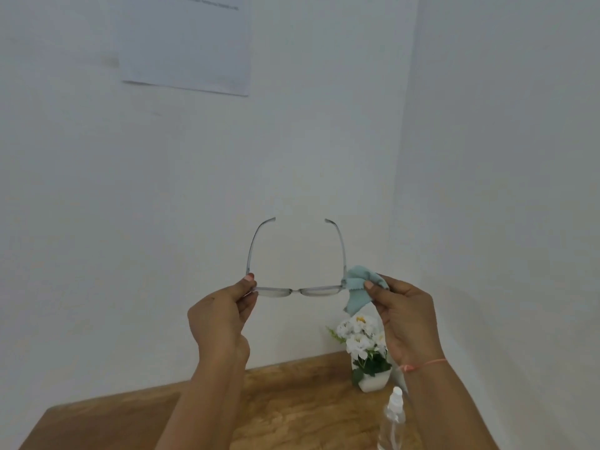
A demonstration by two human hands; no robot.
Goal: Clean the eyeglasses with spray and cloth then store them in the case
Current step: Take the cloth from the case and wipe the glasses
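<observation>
The eyeglasses (297, 290) have a clear grey frame and are held up in the air against the white wall, temples unfolded and pointing away from me. My left hand (220, 315) pinches the frame's left corner. My right hand (404, 315) pinches a light blue cloth (358, 287) against the frame's right corner. A clear spray bottle (394, 417) with a white nozzle stands on the table below my right forearm. No case is in view.
A wooden table (292, 407) fills the bottom of the view. A small white pot of white flowers (365, 349) stands at its back right, by the wall corner. A sheet of paper (186, 43) hangs on the wall above.
</observation>
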